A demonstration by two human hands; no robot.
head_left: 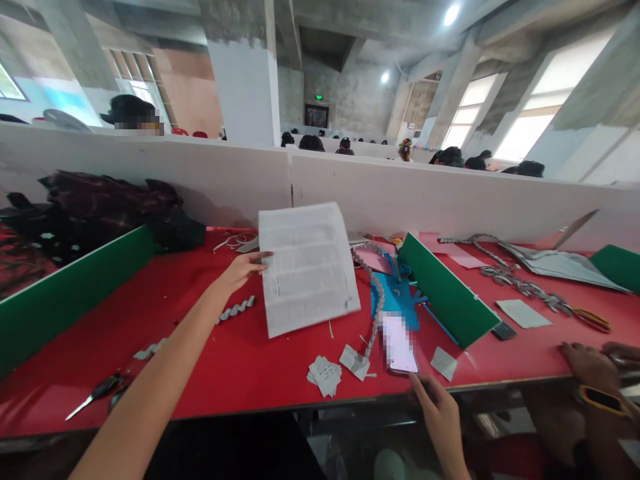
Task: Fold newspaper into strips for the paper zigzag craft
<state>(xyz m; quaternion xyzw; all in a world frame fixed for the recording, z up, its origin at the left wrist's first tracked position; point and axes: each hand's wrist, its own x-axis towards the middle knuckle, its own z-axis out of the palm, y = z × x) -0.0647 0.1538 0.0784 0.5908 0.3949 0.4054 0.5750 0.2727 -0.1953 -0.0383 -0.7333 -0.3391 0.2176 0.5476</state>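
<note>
My left hand (253, 263) pinches the left edge of a printed newspaper-like sheet (307, 273), holding it up at a tilt over the red table. At the table's front edge my right hand (440, 410) has its fingers stretched out, a fingertip at the lower corner of a phone (400, 343). The phone's screen is lit and blurred out. Between the hands lie a small stack of cut paper pieces (325, 375) and another paper piece (356, 362). A folded-paper chain (379, 293) runs back from there. A shorter folded chain (237, 310) lies beside my left forearm.
Green dividers stand left (75, 293) and right (450, 293). Scissors (95, 395) rest at the front left, and dark bags (115, 207) at the back left. Blue paper (395, 297) lies by the right divider. Beyond it are a co-worker's hands (590, 363) and yellow-handled scissors (593, 319).
</note>
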